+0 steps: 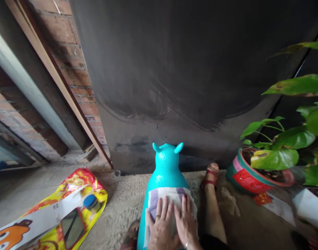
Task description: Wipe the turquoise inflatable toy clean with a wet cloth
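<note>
A turquoise inflatable animal toy with two small ears stands between the wearer's legs, its head towards the dark panel. Over its back lies a white and purple cloth. My left hand rests flat on this cloth, fingers stretched out, with a ring on one finger. Beside it my right hand also presses flat on the cloth, its fingers extended. The two hands nearly meet at the thumbs. Neither hand grips anything. The part of the toy beneath the cloth and hands is hidden.
A large dark panel stands ahead, beside a brick wall. Left, a yellow-red plastic bag lies under a blue-capped jar and a dark rectangular object. A potted plant stands right, near a sandalled foot.
</note>
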`<state>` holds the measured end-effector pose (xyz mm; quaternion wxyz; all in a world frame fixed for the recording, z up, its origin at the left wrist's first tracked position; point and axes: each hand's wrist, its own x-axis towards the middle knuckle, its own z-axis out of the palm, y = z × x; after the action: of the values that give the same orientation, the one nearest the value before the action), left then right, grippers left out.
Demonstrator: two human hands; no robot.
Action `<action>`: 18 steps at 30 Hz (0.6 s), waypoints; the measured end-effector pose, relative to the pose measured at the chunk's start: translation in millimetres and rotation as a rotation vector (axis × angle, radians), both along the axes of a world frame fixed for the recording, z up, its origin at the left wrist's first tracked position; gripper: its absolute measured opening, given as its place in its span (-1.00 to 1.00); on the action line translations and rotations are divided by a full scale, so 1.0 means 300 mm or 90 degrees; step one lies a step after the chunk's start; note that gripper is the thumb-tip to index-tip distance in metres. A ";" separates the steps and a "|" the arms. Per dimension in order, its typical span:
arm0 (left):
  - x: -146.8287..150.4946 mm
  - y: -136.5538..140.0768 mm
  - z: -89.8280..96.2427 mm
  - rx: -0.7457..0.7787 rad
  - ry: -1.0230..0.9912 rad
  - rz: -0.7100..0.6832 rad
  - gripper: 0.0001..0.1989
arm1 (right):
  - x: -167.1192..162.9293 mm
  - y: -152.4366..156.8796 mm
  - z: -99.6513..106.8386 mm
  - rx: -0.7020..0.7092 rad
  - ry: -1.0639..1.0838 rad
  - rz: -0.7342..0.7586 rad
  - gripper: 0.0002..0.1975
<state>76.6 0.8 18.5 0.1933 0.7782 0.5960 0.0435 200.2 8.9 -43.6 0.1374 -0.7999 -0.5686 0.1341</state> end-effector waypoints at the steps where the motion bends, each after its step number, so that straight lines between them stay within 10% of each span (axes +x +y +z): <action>1: 0.021 0.042 0.018 0.019 -0.008 -0.009 -0.27 | 0.020 0.069 0.023 -0.003 0.006 0.008 -0.35; 7: 0.099 0.176 0.014 0.135 0.015 -0.004 -0.19 | 0.093 0.299 0.105 -0.005 0.025 0.034 -0.36; 14: -0.089 -0.029 -0.270 0.525 0.071 -0.087 -0.40 | 0.026 -0.104 -0.061 0.009 -0.030 -0.015 -0.40; 18: -0.109 -0.051 -0.255 0.575 0.049 -0.163 -0.45 | 0.012 -0.118 -0.028 -0.014 -0.051 -0.004 -0.50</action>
<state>43.8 -14.5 -58.0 -0.1832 0.8525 0.4234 0.2459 203.8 -26.5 -52.1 0.1061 -0.8080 -0.5694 0.1079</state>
